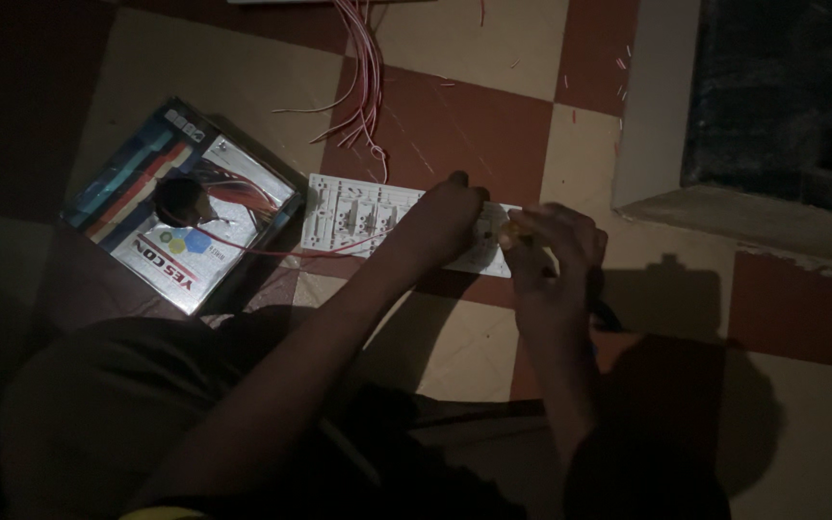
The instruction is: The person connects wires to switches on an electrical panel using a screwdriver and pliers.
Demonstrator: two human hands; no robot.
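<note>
The white switch plate (377,220) lies flat on the checkered floor (455,125), far from your knees, with its right end under your hands. It looks like rigid moulded plastic, light and stiff, with ribbed recesses across its face; I judge it would slide easily on the smooth tiles, so hold it by the long edges or press it flat rather than gripping the thin ribs, which may snap.

Your left hand (445,217) rests on the plate, fingers curled down against it, pinning it. Your right hand (551,252) is closed around a small yellowish thing (510,231), too dim to identify, pinched at the plate's right end.

Thin red wires (363,72) trail in from the far side and loop at the plate's far edge; they look soft and springy, and one strand runs left toward a glossy cardboard box (180,207) with coloured stripes and a dark round object on top. To the right is a pale raised ledge (657,106). The light is poor, so fine details are uncertain.
</note>
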